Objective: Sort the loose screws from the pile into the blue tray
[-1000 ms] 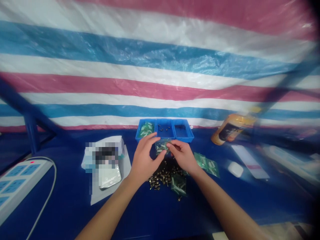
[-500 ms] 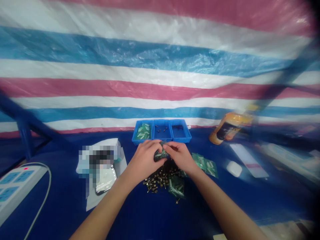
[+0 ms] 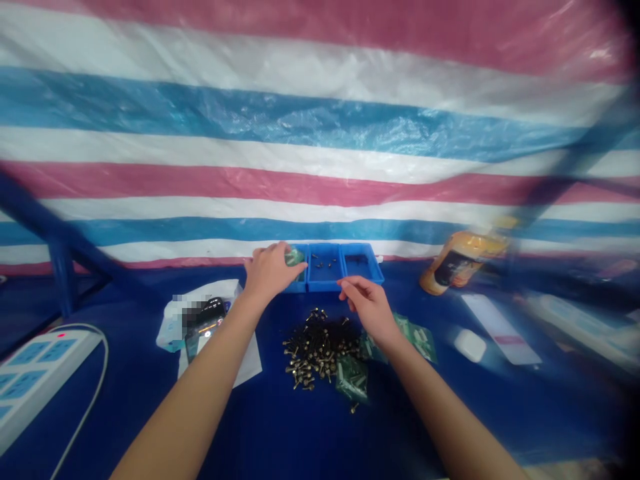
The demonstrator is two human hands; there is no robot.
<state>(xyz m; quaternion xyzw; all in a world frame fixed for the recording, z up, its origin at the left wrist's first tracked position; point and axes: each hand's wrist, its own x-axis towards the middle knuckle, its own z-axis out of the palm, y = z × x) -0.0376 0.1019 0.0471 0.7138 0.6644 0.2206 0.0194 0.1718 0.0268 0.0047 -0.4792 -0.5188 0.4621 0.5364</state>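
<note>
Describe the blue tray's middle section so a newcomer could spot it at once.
At the back of the table, just beyond the right hand, sits a blue tray with three compartments. The middle compartment is the one with a few small dark screws scattered on its floor.

Bare forearms (image 3: 185, 393), slim left hand (image 3: 270, 272), slim right hand (image 3: 369, 310)

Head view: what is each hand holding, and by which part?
The left hand grips a green plastic packet by its near end, over the blue tray's left compartment; the right hand appears empty.

No legible text, jar label (image 3: 463, 262) blurred
</note>
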